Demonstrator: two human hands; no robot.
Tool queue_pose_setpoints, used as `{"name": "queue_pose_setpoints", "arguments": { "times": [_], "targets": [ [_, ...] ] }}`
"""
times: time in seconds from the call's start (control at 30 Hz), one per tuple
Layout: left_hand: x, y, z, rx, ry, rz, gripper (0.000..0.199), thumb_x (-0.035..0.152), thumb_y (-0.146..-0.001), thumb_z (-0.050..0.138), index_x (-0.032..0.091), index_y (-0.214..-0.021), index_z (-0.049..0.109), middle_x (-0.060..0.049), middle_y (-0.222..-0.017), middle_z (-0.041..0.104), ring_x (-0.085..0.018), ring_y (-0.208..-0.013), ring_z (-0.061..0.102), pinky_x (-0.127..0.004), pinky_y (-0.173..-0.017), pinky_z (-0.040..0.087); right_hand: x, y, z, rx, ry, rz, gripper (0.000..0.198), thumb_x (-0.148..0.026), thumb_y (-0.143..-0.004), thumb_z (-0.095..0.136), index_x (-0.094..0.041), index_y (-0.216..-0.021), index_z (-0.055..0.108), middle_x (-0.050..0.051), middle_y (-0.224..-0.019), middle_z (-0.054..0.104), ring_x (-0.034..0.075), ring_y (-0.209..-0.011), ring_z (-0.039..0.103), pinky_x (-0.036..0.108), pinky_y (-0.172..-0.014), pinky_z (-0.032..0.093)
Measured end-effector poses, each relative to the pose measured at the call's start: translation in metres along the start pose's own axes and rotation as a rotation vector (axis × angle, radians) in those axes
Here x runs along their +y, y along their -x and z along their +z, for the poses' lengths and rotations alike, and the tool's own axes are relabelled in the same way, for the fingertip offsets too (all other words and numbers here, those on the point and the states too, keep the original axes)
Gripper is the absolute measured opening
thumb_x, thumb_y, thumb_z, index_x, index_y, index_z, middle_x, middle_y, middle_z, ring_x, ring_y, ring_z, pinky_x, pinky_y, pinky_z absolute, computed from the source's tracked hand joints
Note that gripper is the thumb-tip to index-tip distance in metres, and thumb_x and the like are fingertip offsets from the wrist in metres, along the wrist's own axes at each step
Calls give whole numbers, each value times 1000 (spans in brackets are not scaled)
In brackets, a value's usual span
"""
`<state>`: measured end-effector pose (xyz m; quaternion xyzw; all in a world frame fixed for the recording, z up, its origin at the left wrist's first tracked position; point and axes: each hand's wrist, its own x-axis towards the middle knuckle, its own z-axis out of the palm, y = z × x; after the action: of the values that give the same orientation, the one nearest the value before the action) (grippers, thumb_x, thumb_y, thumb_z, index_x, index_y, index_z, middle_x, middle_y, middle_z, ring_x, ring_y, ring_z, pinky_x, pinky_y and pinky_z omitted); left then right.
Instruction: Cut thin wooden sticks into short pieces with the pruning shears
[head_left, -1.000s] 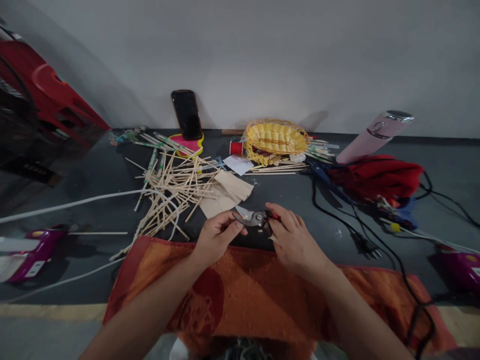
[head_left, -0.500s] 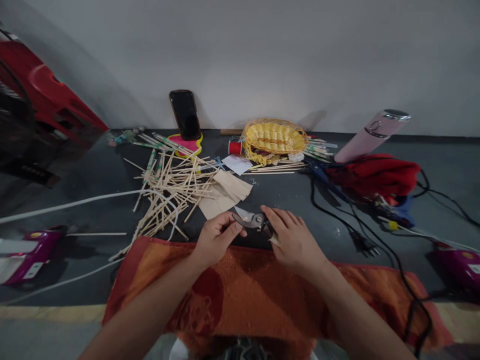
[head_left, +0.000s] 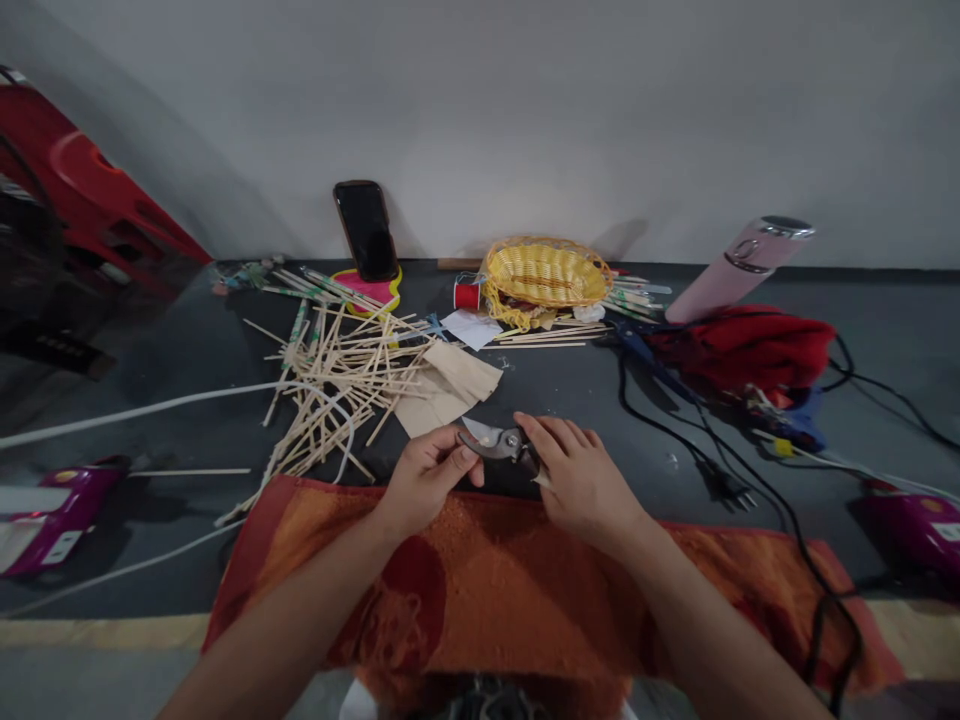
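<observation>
My right hand [head_left: 589, 475] is wrapped around the handles of a pair of pruning shears [head_left: 499, 442]. Their curved metal jaws are apart and point left. Closed in a pinch, my left hand [head_left: 427, 478] has its thumb and fingers right by the jaw tips; whether it grips the lower jaw or a small piece is hidden. Both hands are above the front of the dark table, over an orange towel [head_left: 510, 590]. Just beyond the left hand lie brown paper pieces [head_left: 431, 400] and a heap of thin wooden sticks [head_left: 341, 375].
A yellow woven basket [head_left: 547, 275], a red thread spool [head_left: 466, 297] and a propped phone [head_left: 366, 232] stand along the wall. At right are a pink flask [head_left: 739, 270], red cloth [head_left: 742, 350] and a black cable with a plug [head_left: 724, 485]. Purple devices [head_left: 64, 515] sit at both sides.
The view has shifted very slightly. Both hands keep their hold and place, with the shears turned only a little between them.
</observation>
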<state>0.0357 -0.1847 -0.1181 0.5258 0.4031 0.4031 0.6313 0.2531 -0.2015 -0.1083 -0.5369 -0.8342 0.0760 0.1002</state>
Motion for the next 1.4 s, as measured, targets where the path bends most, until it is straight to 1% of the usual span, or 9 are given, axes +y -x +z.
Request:
{"name": "queue_pose_setpoints", "arguments": {
  "times": [0.17, 0.33, 0.47, 0.63, 0.73, 0.83, 1.0, 1.2, 1.4],
  "targets": [
    [-5, 0, -2, -51, 129, -66, 29, 42, -86, 60, 16, -74, 59, 1, -56, 58, -6, -43, 34, -22, -44, 20, 3, -1, 1, 14, -33, -18, 64, -14, -81, 48, -18, -143, 32, 13, -131, 50, 28, -110, 47, 44, -91, 41],
    [-5, -1, -3, -55, 133, -90, 30, 44, -85, 61, 16, -73, 58, 1, -57, 58, -5, -42, 33, -21, -43, 18, 8, -1, 8, 40, -47, -33, 65, -12, -80, 49, -19, -143, 34, 13, -129, 51, 29, -110, 48, 45, -91, 43],
    [-4, -3, -1, -38, 135, -75, 30, 43, -86, 60, 15, -76, 58, 1, -57, 57, -5, -42, 31, -21, -42, 18, 9, 1, 10, 32, -46, -28, 61, -12, -83, 46, -20, -142, 35, 13, -127, 52, 28, -109, 50, 45, -91, 43],
    [-5, -3, 0, -23, 118, -31, 27, 40, -88, 58, 14, -78, 58, 0, -62, 61, -4, -42, 30, -21, -43, 18, 8, 0, 8, -5, -36, -10, 57, -14, -84, 47, -17, -141, 36, 13, -127, 52, 28, -109, 50, 43, -93, 43],
    [-5, -4, 1, -10, 95, -13, 20, 35, -86, 63, 16, -87, 59, -2, -68, 67, -5, -46, 40, -19, -46, 24, 9, 0, 6, -9, -28, -4, 59, -13, -83, 47, -17, -141, 36, 14, -128, 52, 27, -109, 50, 43, -93, 43],
    [-6, -4, 1, 22, 49, 2, 18, 33, -85, 64, 16, -87, 59, -4, -72, 71, -9, -55, 53, -19, -50, 31, 8, -1, 4, -14, -14, -2, 63, -11, -79, 49, -17, -141, 36, 13, -128, 51, 28, -109, 49, 43, -92, 43],
    [-5, -4, -1, 11, 57, 15, 18, 34, -85, 63, 16, -83, 60, -4, -72, 72, -12, -61, 59, -20, -54, 37, 7, -1, 0, -25, -16, -14, 64, -14, -82, 48, -18, -144, 31, 13, -131, 49, 28, -110, 48, 43, -92, 42],
    [-4, -4, -2, -19, 104, -3, 23, 36, -84, 65, 14, -81, 60, -4, -67, 69, -9, -52, 53, -19, -50, 31, 9, -1, 6, 1, -25, -21, 64, -14, -81, 50, -19, -143, 33, 12, -130, 50, 28, -110, 48, 43, -91, 42],
    [-5, -5, -2, -33, 134, -10, 24, 37, -84, 64, 14, -82, 58, -3, -66, 69, -4, -42, 33, -19, -44, 19, 11, 0, 8, 11, -43, -31, 57, -17, -86, 48, -19, -142, 36, 13, -127, 52, 27, -108, 50, 43, -91, 43]
  ]
}}
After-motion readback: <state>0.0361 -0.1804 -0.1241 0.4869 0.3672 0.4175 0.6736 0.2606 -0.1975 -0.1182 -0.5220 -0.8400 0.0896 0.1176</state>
